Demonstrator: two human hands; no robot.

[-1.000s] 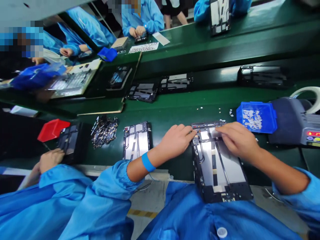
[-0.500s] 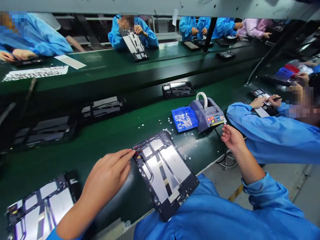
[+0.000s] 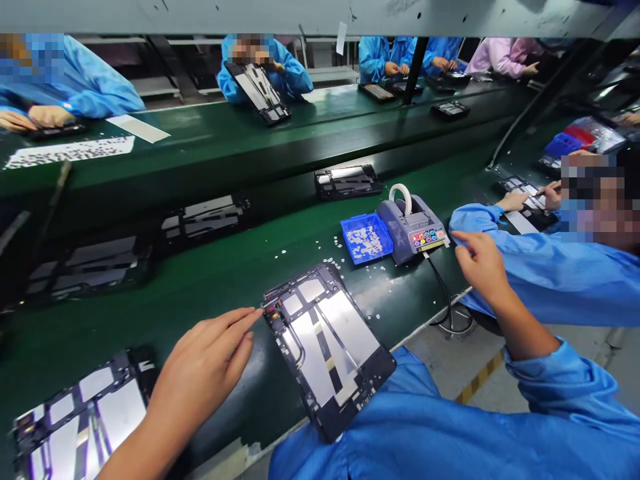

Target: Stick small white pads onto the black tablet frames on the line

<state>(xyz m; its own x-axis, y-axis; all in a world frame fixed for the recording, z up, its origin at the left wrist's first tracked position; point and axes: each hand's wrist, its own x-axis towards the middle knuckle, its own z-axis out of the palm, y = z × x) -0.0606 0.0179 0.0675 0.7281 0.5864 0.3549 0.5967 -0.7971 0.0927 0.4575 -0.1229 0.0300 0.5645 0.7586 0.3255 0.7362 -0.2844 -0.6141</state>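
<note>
A tablet housing (image 3: 327,347) with its back parts exposed and silver panels inside leans tilted at the bench edge, against my blue clothing. My left hand (image 3: 207,367) has its fingers stretched out, fingertips at the housing's upper left corner. To the right, my right hand (image 3: 480,263) is beside the front of a grey tape dispenser (image 3: 413,230), index finger extended and thumb apart from it. A small white tape piece (image 3: 447,243) shows at the dispenser's outlet, just short of my right fingertips. I see nothing held in either hand.
A blue tray (image 3: 367,239) of white scraps adjoins the dispenser; more scraps lie on the green bench (image 3: 280,287). Other tablet housings (image 3: 83,420) lie left and behind. A co-worker's sleeve (image 3: 540,267) is close on the right. A black cable (image 3: 443,287) hangs over the edge.
My right hand has shifted slightly up and right from the dispenser's outlet, its pinched fingers now opened with the index finger out. My left hand stays at the housing's corner.
</note>
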